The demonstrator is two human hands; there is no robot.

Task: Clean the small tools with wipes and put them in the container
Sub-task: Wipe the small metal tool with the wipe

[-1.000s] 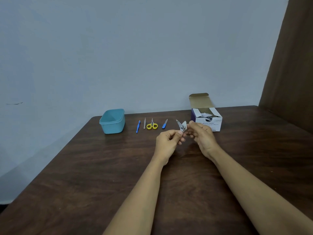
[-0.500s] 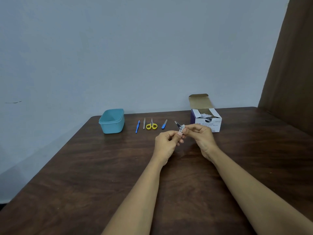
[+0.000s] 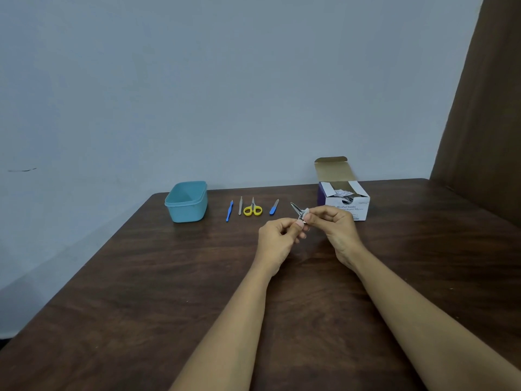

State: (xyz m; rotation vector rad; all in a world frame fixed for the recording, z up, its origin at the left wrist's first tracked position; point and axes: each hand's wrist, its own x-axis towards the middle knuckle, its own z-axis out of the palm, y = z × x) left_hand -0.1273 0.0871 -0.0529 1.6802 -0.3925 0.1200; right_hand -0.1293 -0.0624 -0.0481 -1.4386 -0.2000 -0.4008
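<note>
- Hands meet over the table (image 3: 169, 292): the left hand (image 3: 277, 238) pinches the near end of a small metal clipper (image 3: 296, 209), its tip pointing up and away.
- The right hand (image 3: 335, 230) pinches a white wipe (image 3: 306, 211) against the clipper.
- Behind them, in a row: blue stick (image 3: 229, 211), grey file (image 3: 240, 206), yellow scissors (image 3: 253, 210), blue-handled file (image 3: 273, 207).
- Teal container (image 3: 186, 204) stands left of the row, open swab box (image 3: 349, 206) right.

Two hands wiping a small metal tool (image 3: 296, 208) just in front of the swab box (image 3: 349, 207)

The left hand (image 3: 277, 238) pinches the tool's near end and the right hand (image 3: 335, 230) pinches a white wipe (image 3: 305, 212) against it. Leftward from the box lie a blue-handled file (image 3: 273, 207), yellow scissors (image 3: 253, 210), a grey file (image 3: 240, 206) and a blue tool (image 3: 229, 211) — then the teal container (image 3: 186, 204).
</note>
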